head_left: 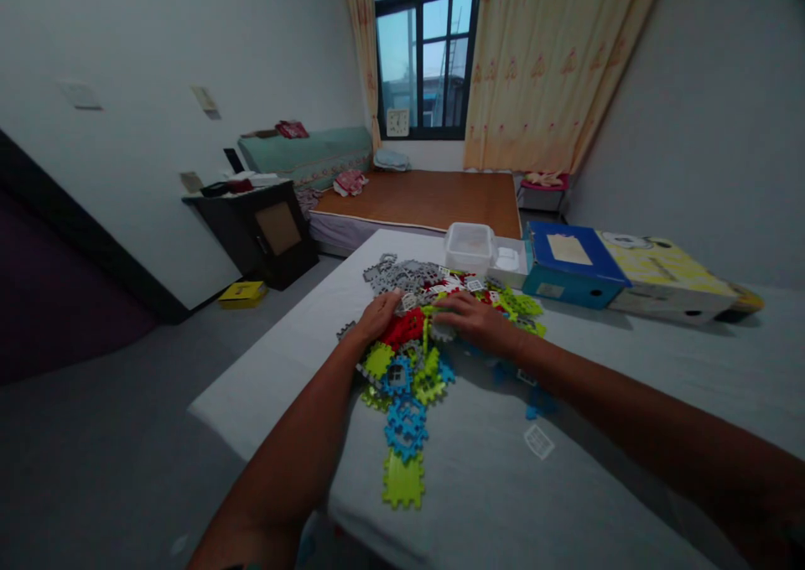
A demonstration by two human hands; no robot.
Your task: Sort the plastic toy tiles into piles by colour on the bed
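My left hand [379, 314] is closed against the left side of a red toothed building piece [404, 328], its fingertips partly hidden. On the other side my right hand [473, 318] has its fingers curled at a thin lime-green building piece [427, 332], which stands on edge beside the red one. A grey piece [444, 332] shows under the right fingers. In front lie blue interlocking pieces [406, 426], joined in a strip with a flat lime-green square [403, 479] at its near end. Behind the hands, grey pieces [408, 275] are heaped.
A clear plastic tub [470, 247] and a blue box [573, 260] stand along the table's far side, with a yellow-and-white box [667, 272] to their right. A white lattice piece [539, 442] lies on the pale tablecloth [478, 503]. Beyond are a bed [428, 199] and a dark cabinet [264, 230].
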